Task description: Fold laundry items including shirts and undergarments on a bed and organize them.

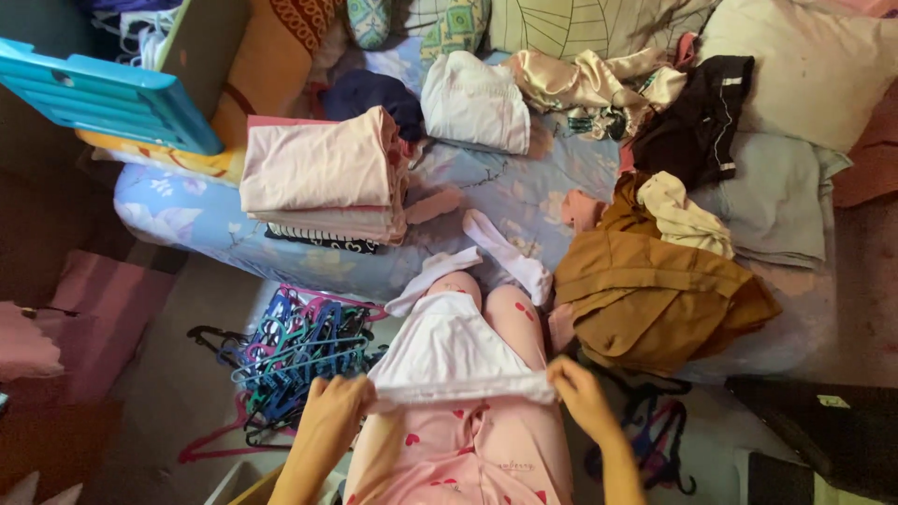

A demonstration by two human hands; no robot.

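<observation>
Pink pyjama trousers with small red hearts (472, 454) fill the bottom of the view, the person's lap serving as a work surface, and across it lies a white cotton garment (449, 355), spread flat over the knees. Left hand (339, 400) pinches the near left corner of that white cloth, right hand (577, 388) pinches the near right corner, both closed on the hem and pulling it taut so the edge runs straight between them; held that way, the fabric lies smooth down the thighs. Beyond the knees, white-socked feet (510, 252) rest against the edge of the bed with its pale blue floral sheet (505, 187). On that sheet, just left of the feet, sits a neat stack of folded pink and cream clothes (323, 178), squared up, well apart from the loose pile. Further back lies a folded white piece (475, 103) on its own. To the right, a crumpled brown garment (655, 290) lies in a heap with a cream one on top, and a black top with white stripes (697, 117) lies behind it, all unfolded. Down on the floor, left of the lap, a tangle of blue and pink plastic hangers (295, 351) lies within easy reach of the left hand.
</observation>
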